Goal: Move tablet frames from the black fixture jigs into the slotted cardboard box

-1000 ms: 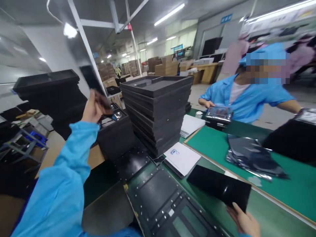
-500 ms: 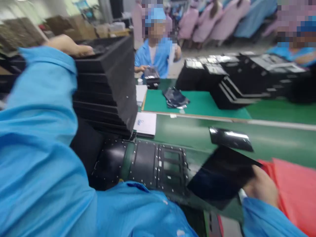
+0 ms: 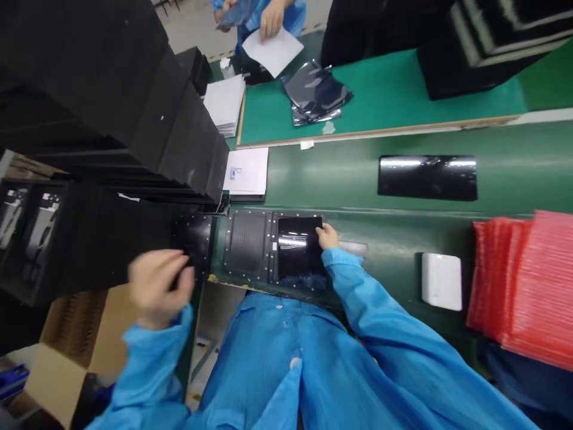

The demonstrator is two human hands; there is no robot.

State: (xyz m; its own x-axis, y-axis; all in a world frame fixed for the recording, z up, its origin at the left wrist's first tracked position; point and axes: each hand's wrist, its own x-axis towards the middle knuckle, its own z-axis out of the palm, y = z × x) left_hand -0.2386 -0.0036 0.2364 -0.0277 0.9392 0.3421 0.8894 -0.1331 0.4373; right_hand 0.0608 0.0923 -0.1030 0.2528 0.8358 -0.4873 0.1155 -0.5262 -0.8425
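My right hand [image 3: 328, 236] grips the right edge of a glossy black panel [image 3: 299, 248], which lies over the right part of a black frame with pale dots along its border. The ridged left part [image 3: 248, 245] of that frame is uncovered. My left hand [image 3: 161, 286] is in the air at the left, blurred, its fingers curled with a gap to the thumb and nothing seen between them. Beyond it lies a dark dotted plate [image 3: 193, 239]. Another glossy black panel [image 3: 427, 177] rests on the green table [image 3: 340, 179] at the right.
Tall black stacked trays [image 3: 179, 131] stand at the left, above an open cardboard box [image 3: 58, 376]. Red bubble bags [image 3: 523, 286] and a white box [image 3: 441, 280] are at the right. Across the table a person's hands hold a white sheet [image 3: 273, 52] near black bags [image 3: 313, 89].
The view has tipped down. My left hand has left the top of the black stack and moved lower. My right hand has brought the black panel left and down onto the dotted frame.
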